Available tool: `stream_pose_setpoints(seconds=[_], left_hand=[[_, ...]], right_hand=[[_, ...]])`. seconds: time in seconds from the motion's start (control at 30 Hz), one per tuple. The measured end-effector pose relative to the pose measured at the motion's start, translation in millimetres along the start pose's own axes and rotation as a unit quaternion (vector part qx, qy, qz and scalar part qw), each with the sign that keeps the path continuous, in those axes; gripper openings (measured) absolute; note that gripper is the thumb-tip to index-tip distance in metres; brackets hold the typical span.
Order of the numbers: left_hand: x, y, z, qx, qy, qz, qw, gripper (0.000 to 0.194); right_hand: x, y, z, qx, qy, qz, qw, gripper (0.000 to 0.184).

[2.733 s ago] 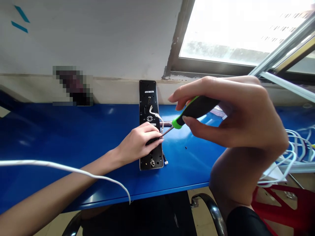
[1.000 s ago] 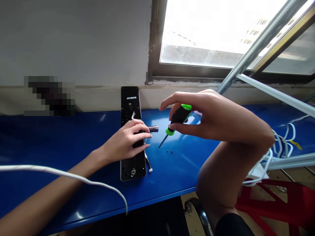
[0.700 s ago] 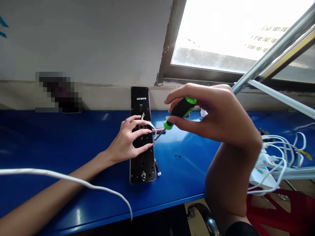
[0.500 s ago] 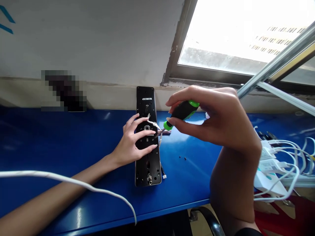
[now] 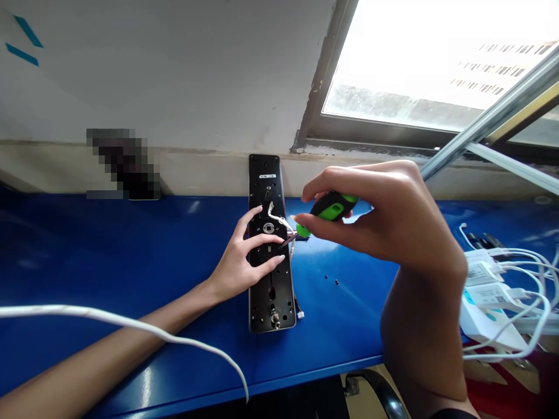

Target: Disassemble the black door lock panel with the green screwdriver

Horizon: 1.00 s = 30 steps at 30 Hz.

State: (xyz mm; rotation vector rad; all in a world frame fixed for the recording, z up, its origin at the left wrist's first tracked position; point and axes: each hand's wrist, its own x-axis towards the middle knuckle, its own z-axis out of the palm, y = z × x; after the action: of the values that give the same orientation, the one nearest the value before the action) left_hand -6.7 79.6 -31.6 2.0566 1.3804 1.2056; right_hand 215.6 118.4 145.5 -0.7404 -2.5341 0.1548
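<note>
A long black metal panel (image 5: 261,279) with screw holes, a white label near its top and a metal post near its bottom lies on the blue table. Spread across its middle, my left hand (image 5: 244,253) rests with fingers apart. My right hand (image 5: 375,209) is closed around the handle of a green and black screwdriver (image 5: 334,210). The screwdriver's tip slants down to the panel, between my left thumb and index finger; the exact spot it meets is hard to make out. A white cable (image 5: 276,215) lies over the panel's upper half. Small dark screws (image 5: 336,282) lie to the right.
White boxes with coiled cables (image 5: 489,285) stand on the table's right side. A white cord (image 5: 174,337) crosses the lower left foreground. Behind the table (image 5: 187,233) are a wall and a bright window (image 5: 406,64). A chair's black armrest (image 5: 388,390) shows below the edge.
The whole view has shifted slightly. My right hand has turned the screwdriver handle, showing more green. My left fingers have moved a little, with the middle finger no longer stretched over the white cable.
</note>
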Motion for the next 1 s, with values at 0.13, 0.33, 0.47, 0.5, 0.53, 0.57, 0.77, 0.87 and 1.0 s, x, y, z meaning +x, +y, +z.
stream_pose_setpoints(seconds=[0.13, 0.33, 0.47, 0.5, 0.53, 0.57, 0.77, 0.87, 1.0], left_hand=[[1.4, 0.3, -0.9, 0.019, 0.000, 0.004, 1.000, 0.028], [3.6, -2.9, -2.8, 0.021, 0.002, 0.020, 1.000, 0.039], [4.3, -2.7, -3.2, 0.024, 0.000, 0.019, 1.000, 0.039], [4.2, -2.1, -3.2, 0.022, -0.001, 0.019, 1.000, 0.039], [4.0, -1.3, -3.2, 0.018, -0.001, 0.020, 1.000, 0.039], [3.6, -0.5, -3.1, 0.014, -0.001, 0.021, 1.000, 0.038], [-0.3, 1.5, -3.5, 0.009, -0.009, 0.020, 1.000, 0.034], [-1.1, 0.6, -3.6, 0.011, -0.012, 0.020, 1.000, 0.035], [-0.5, 0.5, -4.7, 0.014, -0.013, 0.018, 1.000, 0.034]], right_hand=[[2.4, -7.6, 4.1, -0.029, 0.003, 0.020, 0.999, 0.023], [-2.9, -12.7, 0.6, 0.051, -0.057, -0.030, 0.997, 0.028], [-7.5, -12.8, -4.7, 0.070, -0.094, -0.047, 0.992, 0.049], [-7.5, -12.0, -4.9, 0.058, -0.080, -0.043, 0.994, 0.042], [-7.2, -10.9, -4.6, 0.044, -0.061, -0.038, 0.996, 0.032], [-6.6, -9.5, -4.1, 0.030, -0.043, -0.035, 0.998, 0.020], [-6.3, -7.2, -2.8, 0.020, -0.044, -0.035, 0.998, 0.023], [-8.2, -9.1, -3.3, 0.035, -0.055, -0.034, 0.997, 0.042], [-7.5, -6.8, -2.8, 0.016, -0.033, -0.035, 0.999, 0.021]])
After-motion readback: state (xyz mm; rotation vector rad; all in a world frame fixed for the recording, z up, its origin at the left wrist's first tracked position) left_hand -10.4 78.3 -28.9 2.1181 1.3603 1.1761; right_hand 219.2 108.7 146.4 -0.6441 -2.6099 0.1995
